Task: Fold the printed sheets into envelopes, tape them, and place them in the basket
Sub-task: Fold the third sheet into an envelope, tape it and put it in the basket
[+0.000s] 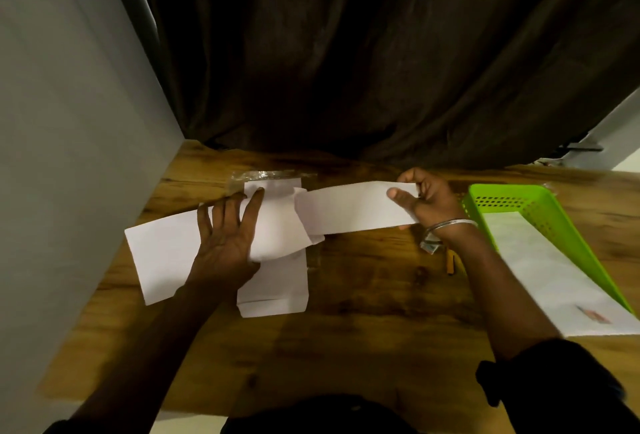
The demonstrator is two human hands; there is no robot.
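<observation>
Folded sheets of white paper sit in the middle of the wooden desk (363, 312), in front of the person. One long folded sheet (162, 250) lies slantwise on the near left, and the left hand (227, 236) presses down on it with its fingers straight and spread, gripping nothing. Its right end curls up off the surface. Under it, running away from the person, lies a folded envelope (277, 291), flat on the wood.

The right hand (426, 201) pinches the right end of a second folded sheet (349, 208) between thumb and fingers, holding it a little above the desk. That sheet's left end overlaps the curled end of the first; whether the two are joined I cannot tell.

A metal bangle (450, 225) circles the right wrist, and a small yellow object (450, 263) lies on the desk just beside it. The green basket (502, 189) stands at the right, with a printed sheet (540, 270) lying in it and reaching out over its near end. A crinkled clear wrapper (263, 175) lies at the far end of the envelope. A dark curtain (346, 52) hangs behind the desk.
</observation>
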